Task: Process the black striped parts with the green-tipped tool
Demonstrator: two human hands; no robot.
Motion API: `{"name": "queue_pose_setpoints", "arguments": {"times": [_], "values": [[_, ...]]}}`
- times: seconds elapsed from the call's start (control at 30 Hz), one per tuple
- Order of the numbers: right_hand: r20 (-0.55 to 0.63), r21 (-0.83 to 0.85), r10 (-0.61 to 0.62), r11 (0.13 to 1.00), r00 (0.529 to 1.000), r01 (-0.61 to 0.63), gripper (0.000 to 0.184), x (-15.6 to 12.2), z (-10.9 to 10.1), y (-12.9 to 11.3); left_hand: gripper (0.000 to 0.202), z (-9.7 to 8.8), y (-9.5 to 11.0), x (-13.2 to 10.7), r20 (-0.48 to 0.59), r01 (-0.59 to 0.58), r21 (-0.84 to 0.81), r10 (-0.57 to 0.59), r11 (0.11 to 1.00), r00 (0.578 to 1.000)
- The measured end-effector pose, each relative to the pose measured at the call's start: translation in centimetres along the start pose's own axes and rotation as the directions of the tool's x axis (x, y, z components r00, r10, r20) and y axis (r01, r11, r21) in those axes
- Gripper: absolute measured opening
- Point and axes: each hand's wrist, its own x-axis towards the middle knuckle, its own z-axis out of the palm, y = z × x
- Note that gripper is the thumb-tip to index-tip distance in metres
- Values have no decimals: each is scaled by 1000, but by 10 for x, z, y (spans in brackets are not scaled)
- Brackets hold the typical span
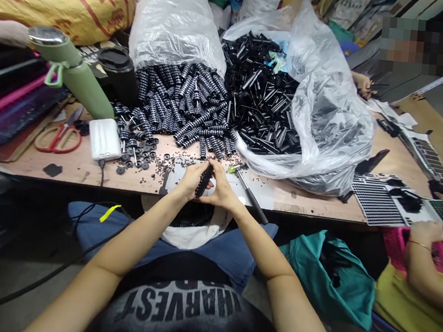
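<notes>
My left hand point(191, 180) and my right hand point(221, 189) meet at the table's near edge, both closed round a short black ribbed cylinder point(205, 180) held between them. Just beyond my fingers lie small black washers and beads point(136, 159) scattered on the wood. A heap of black-and-white ribbed rollers point(188, 108) spills from a clear plastic bag straight ahead. A second clear bag point(328, 119) holds plain black tubes point(262, 94). A screwdriver with a black handle point(250, 196) rests right of my right hand.
On the left stand a green flask point(74, 71), a black cup point(118, 72), a white power bank point(104, 139) and red scissors point(60, 135). Another person's hands point(426, 232) work over black-and-white trays point(378, 202) at the right. A white bowl sits in my lap.
</notes>
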Motion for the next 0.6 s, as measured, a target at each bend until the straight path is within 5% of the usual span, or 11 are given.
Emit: {"name": "queue_pose_setpoints", "arguments": {"times": [0.13, 0.23, 0.33, 0.43, 0.5, 0.6], "values": [[-47, 11, 92, 996, 995, -91, 111, -7, 8, 3, 40, -3, -10, 8, 36, 11, 124, -15, 992, 999], [-115, -21, 143, 989, 983, -146, 109, -13, 20, 14, 40, -9, -27, 13, 72, -238, 421, 229, 876, 971], [-163, -79, 198, 974, 967, -213, 101, -23, 31, 27, 43, -16, -49, 15, 284, -515, 750, 501, 414, 817], [-186, -205, 238, 939, 953, -275, 87, -44, 24, 35, 40, -23, -65, 17, 521, -572, 820, 422, -6, 742], [-304, -347, 302, 848, 904, -400, 73, -63, 8, 40, 41, -28, -68, 19, 612, -598, 786, 334, -156, 717], [-459, -527, 446, 560, 768, -640, 38, -88, -22, 46, 43, -35, -64, 23, 700, -637, 713, 249, -293, 669]]}}
